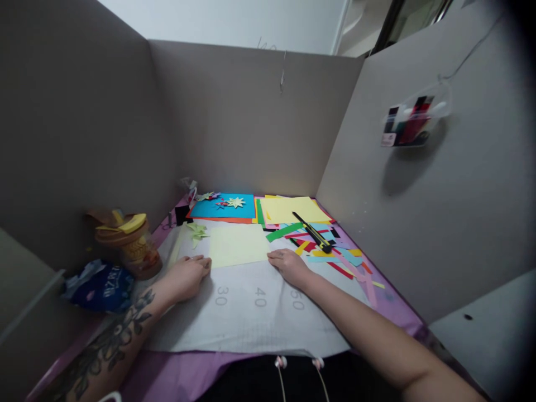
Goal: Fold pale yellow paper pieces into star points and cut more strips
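Observation:
A pale yellow sheet of paper (238, 244) lies flat on a white sheet with printed numbers (251, 329). At its lower left corner, my left hand (190, 276) has its fingers drawn together on the paper's edge. My right hand (291, 268) grips the lower right corner, with the fingertips close together. How far the thumbs reach under the sheet is hidden. Just beyond my left hand are light green paper scraps (196, 233). A black and yellow utility knife (313, 233) rests on coloured paper strips (330, 262), beyond my right hand.
At the back are blue paper (205, 209) bearing paper stars (235, 202) and a stack of yellow paper (293, 211). A brown cup with a yellow lid (140, 251) and a blue packet (100, 287) stand left. Grey partitions (251, 123) enclose the table. A clear bag (412, 123) hangs right.

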The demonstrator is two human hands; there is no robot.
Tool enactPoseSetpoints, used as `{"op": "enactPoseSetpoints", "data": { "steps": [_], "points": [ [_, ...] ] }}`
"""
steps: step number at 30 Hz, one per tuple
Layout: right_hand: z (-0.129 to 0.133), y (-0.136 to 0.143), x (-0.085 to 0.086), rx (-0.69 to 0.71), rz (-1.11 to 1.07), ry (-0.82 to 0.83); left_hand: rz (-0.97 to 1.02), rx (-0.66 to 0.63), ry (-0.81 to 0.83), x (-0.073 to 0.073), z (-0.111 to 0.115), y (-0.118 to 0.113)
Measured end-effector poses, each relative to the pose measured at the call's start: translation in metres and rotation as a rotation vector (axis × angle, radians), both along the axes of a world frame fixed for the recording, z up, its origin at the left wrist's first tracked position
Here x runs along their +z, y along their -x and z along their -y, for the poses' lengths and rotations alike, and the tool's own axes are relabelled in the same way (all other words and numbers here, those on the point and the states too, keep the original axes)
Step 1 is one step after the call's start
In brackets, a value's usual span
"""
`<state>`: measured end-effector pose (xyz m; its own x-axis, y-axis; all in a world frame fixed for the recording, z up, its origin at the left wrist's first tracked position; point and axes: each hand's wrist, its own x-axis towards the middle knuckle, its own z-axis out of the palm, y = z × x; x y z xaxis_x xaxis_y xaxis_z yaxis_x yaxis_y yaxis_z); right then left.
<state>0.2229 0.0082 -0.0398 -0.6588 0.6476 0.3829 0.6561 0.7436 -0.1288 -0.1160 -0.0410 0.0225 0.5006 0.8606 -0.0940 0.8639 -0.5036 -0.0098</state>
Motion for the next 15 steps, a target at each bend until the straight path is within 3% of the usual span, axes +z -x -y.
{"op": "enactPoseSetpoints", "data": {
  "steps": [5, 9, 15],
  "points": [
    [0.005, 0.000, -0.002, -0.063, -0.107, 0.002, 0.095, 0.033, -0.130, 0.003, 0.004, -0.015],
    [0.006, 0.002, 0.000, -0.086, -0.144, -0.026, 0.143, 0.076, -0.259, -0.009, 0.004, -0.032],
    [0.005, 0.002, -0.001, -0.077, -0.164, -0.064, 0.203, -0.044, -0.037, -0.029, -0.005, -0.041]
  ]
}}
